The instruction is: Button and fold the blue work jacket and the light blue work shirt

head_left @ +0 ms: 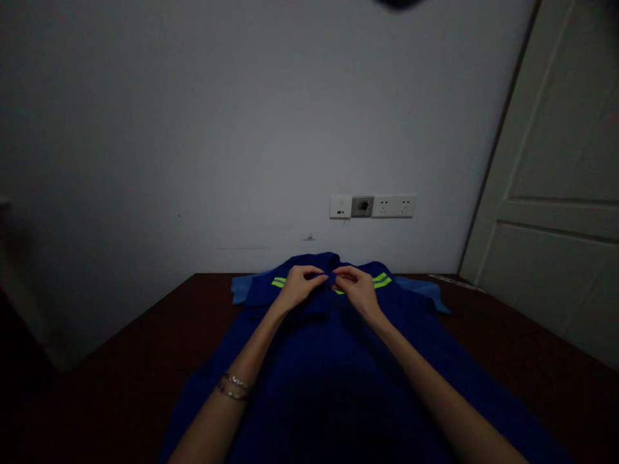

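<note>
A dark blue work jacket (333, 361) with yellow-green reflective stripes lies spread out, its collar end toward the wall. Near the collar, my left hand (304, 283) pinches the jacket's front edge between thumb and fingertips. My right hand (355, 287) closes on the same cloth just to the right, the fingertips of both hands almost meeting. Whether a button or other fastener sits between them is too small to make out. Lighter blue cloth (420, 290) sticks out from under the jacket on both sides.
The garment rests on a dark reddish-brown tabletop (159, 341) that reaches the pale wall (242, 129). Wall sockets (393, 206) sit above its far edge. A panelled door (556, 193) stands on the right. The room is dim.
</note>
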`<state>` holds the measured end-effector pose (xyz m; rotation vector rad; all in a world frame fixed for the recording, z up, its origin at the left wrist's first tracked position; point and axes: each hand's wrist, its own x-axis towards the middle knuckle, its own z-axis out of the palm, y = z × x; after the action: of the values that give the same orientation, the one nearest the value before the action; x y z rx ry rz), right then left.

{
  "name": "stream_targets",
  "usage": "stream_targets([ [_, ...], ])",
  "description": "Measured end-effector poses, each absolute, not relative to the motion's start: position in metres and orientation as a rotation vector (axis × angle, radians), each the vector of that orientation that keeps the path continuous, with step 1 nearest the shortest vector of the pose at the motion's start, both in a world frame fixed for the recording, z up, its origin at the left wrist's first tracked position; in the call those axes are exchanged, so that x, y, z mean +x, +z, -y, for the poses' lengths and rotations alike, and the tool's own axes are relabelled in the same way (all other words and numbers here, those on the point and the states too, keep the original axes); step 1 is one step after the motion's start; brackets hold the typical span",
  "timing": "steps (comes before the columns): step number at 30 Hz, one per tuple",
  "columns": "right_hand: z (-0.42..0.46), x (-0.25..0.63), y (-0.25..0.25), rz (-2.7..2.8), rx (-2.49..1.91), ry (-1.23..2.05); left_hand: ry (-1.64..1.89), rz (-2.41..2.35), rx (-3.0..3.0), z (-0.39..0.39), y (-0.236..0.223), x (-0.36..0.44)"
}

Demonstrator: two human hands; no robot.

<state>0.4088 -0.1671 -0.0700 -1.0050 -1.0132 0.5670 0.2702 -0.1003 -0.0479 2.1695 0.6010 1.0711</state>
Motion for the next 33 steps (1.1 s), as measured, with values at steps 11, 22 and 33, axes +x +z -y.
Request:
stream_targets([
  [11, 0.170, 0.418, -0.064, 1.007, -0.895, 0.846, 1.235, -0.516, 2.458, 0.101, -0.052, 0.266],
  [22, 0.167, 0.422, -0.071, 0.836, -0.820, 1.024, 1.427, -0.376, 2.521, 0.098, -0.063, 0.273],
  [33, 0.166, 0.424, -0.077, 0.824, -0.918, 1.087, 1.429, -0.413, 2.480, 0.099, -0.068, 0.277],
])
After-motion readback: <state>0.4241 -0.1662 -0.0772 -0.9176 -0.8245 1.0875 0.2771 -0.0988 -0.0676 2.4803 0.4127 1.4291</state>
